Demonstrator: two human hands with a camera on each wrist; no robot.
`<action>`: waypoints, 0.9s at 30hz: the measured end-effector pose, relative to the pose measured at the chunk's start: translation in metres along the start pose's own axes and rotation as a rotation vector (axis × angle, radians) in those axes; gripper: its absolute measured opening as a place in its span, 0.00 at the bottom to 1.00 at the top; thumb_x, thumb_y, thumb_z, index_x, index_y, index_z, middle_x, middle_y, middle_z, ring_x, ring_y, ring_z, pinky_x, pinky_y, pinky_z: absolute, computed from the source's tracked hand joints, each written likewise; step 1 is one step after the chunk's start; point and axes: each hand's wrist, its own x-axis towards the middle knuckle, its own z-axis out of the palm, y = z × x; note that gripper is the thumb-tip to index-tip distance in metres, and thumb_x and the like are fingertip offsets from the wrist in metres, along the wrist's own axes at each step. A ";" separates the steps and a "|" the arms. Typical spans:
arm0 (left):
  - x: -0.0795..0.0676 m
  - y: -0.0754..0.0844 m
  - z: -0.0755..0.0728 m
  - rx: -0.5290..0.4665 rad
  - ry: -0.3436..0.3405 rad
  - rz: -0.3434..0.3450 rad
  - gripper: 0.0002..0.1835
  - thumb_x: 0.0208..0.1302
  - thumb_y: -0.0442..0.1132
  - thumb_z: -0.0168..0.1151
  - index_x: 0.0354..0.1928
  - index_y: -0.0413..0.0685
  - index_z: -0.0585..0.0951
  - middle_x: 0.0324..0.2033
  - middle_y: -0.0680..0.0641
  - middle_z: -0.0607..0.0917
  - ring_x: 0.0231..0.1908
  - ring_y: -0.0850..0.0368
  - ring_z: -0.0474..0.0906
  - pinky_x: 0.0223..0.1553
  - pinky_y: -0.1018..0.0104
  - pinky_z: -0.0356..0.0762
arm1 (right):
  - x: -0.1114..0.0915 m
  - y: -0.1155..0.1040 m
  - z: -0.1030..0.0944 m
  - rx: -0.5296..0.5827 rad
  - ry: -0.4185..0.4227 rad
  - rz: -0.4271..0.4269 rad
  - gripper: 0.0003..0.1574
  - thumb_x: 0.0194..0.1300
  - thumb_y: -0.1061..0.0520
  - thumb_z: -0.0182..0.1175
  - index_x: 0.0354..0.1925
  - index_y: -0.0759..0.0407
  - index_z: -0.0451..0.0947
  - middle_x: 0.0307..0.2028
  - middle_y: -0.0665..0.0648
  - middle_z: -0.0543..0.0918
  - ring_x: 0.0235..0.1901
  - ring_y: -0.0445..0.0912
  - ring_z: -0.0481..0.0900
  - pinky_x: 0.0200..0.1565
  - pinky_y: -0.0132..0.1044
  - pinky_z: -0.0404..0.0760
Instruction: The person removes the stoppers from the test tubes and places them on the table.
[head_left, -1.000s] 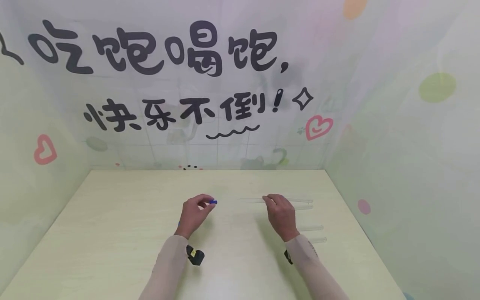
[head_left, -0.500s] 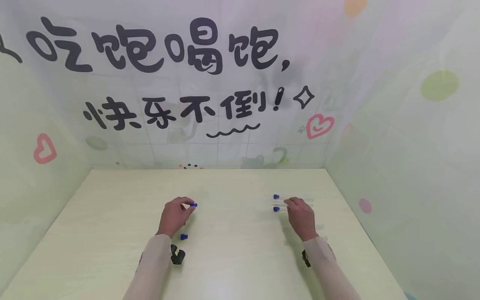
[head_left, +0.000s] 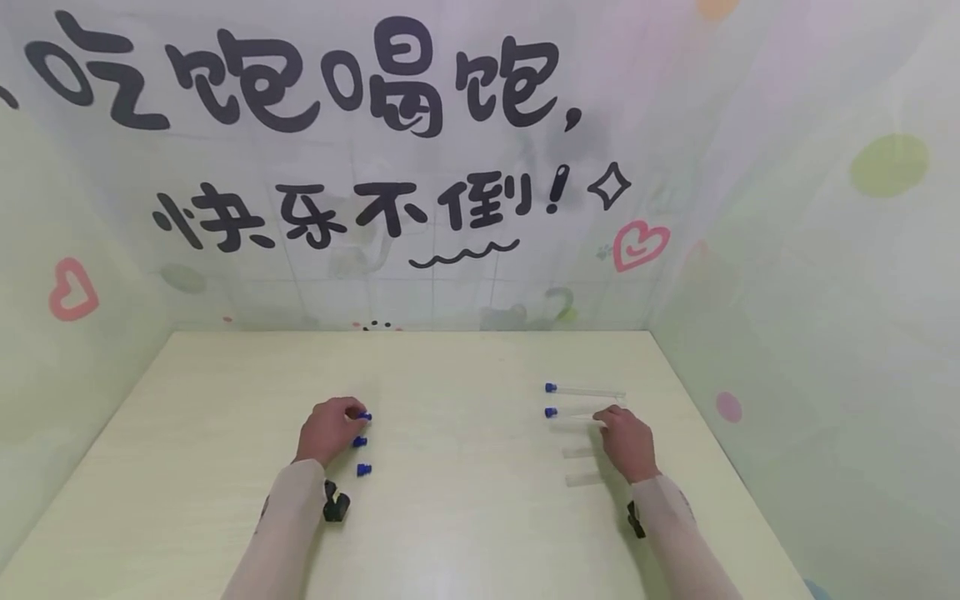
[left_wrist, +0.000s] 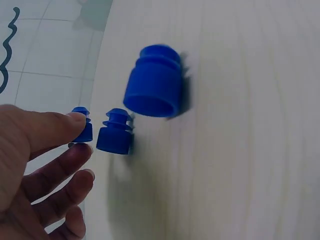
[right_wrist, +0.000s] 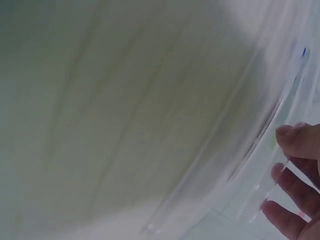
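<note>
Below wall lettering "吃饱喝饱,快乐不倒!", left hand pinching blue stopper, right hand grasping clear tube

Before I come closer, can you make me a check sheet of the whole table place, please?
Surface: pale table with wood grain.
Job's things: two loose stoppers, blue, on the left; on the right, two capped tubes with blue ends; at least two other tubes lie nearer the person, the ends in view bare.
Clutter: nothing seen.
Hands: left hand pinches a third stopper; right hand is at the tubes, but I can't tell if it grips one. Each wrist has a black gadget.
Cables: nothing seen.
Surroundings: back wall with big dark writing.
</note>
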 end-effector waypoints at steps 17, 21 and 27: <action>0.007 -0.015 0.007 0.038 -0.075 -0.024 0.09 0.56 0.35 0.65 0.40 0.42 0.84 0.34 0.44 0.84 0.31 0.54 0.77 0.33 0.57 0.75 | 0.000 0.015 -0.007 0.020 -0.229 0.056 0.13 0.51 0.70 0.64 0.36 0.60 0.86 0.36 0.59 0.86 0.39 0.54 0.84 0.33 0.45 0.81; 0.007 -0.011 0.009 0.032 -0.070 -0.025 0.10 0.57 0.36 0.64 0.41 0.43 0.84 0.35 0.43 0.83 0.32 0.53 0.76 0.33 0.56 0.75 | -0.002 0.017 -0.008 0.028 -0.249 0.075 0.13 0.52 0.70 0.63 0.37 0.61 0.86 0.37 0.60 0.86 0.39 0.56 0.84 0.33 0.46 0.81; 0.005 -0.011 0.003 0.029 -0.050 -0.041 0.12 0.58 0.37 0.63 0.44 0.42 0.82 0.36 0.42 0.84 0.32 0.52 0.77 0.34 0.55 0.75 | 0.001 0.014 -0.008 0.054 -0.249 0.068 0.14 0.51 0.71 0.63 0.38 0.63 0.85 0.38 0.63 0.86 0.39 0.58 0.83 0.33 0.48 0.81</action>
